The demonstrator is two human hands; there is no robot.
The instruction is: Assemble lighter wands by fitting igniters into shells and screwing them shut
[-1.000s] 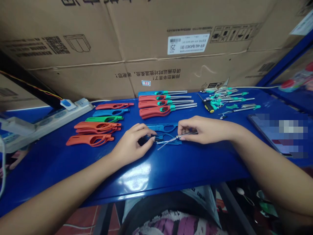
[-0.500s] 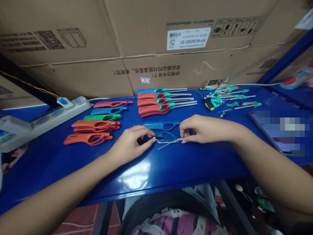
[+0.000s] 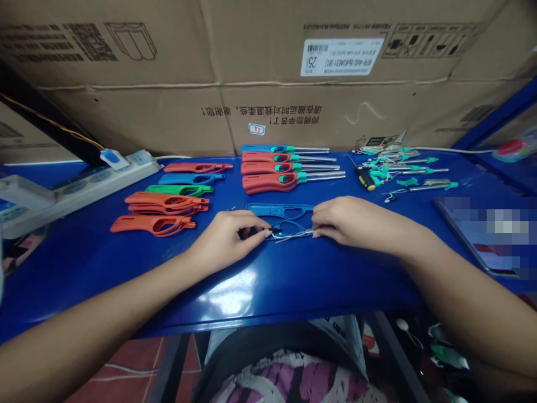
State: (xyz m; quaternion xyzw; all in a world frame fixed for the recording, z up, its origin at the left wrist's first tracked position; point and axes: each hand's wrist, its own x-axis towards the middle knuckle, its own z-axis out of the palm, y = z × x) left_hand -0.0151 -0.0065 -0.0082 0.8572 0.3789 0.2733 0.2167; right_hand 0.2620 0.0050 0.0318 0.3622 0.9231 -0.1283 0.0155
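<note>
My left hand (image 3: 229,238) pinches a small black part (image 3: 276,230) with a white wire, over a blue lighter shell half (image 3: 293,225). From the right, my right hand (image 3: 350,226) closes its fingertips on a small metal piece (image 3: 309,232) at that shell's narrow end. A thin metal rod (image 3: 289,239) slants between both hands, along the near side of the shell. Just behind lies a second blue shell half (image 3: 268,210), its right end by my right fingers. My fingers hide much of the nearer shell.
Lighters with metal tubes (image 3: 274,183) lie behind the hands. Coloured shell halves (image 3: 153,224) are at left beside a power strip (image 3: 84,196). At right are a screwdriver (image 3: 364,178), green-tipped lighter inserts (image 3: 419,169) and a phone (image 3: 465,235). A cardboard box (image 3: 260,61) stands behind.
The thin rod has swung closer to the blue shell, its free end moving up. Both hands keep their pinch and shift only slightly. The whole view has tilted a little.
</note>
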